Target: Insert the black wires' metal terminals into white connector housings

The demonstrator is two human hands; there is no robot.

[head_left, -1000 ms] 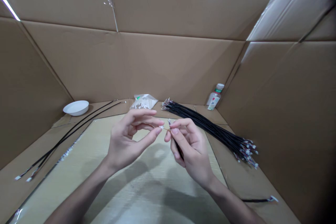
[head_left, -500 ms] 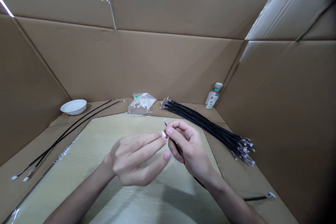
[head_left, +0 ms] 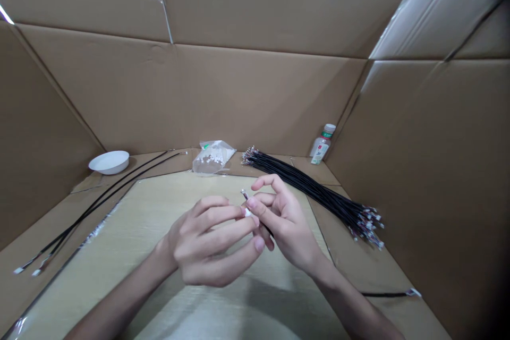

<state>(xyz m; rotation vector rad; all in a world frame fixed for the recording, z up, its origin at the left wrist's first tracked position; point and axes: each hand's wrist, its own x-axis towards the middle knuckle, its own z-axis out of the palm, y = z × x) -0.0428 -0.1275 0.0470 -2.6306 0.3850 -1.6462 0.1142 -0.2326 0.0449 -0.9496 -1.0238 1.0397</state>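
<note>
My left hand (head_left: 217, 241) pinches a small white connector housing (head_left: 247, 212) between its fingertips, over the middle of the board. Right beside it, my right hand (head_left: 281, 223) is closed on a black cable (head_left: 269, 231) near its end. The cable's thin wire ends (head_left: 244, 193) stick up past the right thumb, close to the housing. My right index finger is raised off the cable. Whether the housing touches a wire cannot be made out. Past my right forearm, a black cable end with a white connector (head_left: 413, 292) lies on the cardboard.
A thick bundle of black cables (head_left: 306, 178) lies at the right. Two black cables (head_left: 91, 210) with white connectors lie at the left, near a white bowl (head_left: 109, 162). A clear bag of white pieces (head_left: 214, 158) and a bottle (head_left: 322, 144) stand by the cardboard wall (head_left: 255, 95).
My right index finger has lifted away from the cable. The wire ends have shifted left and slightly down, and the white housing has dropped a little with my left fingertips.
</note>
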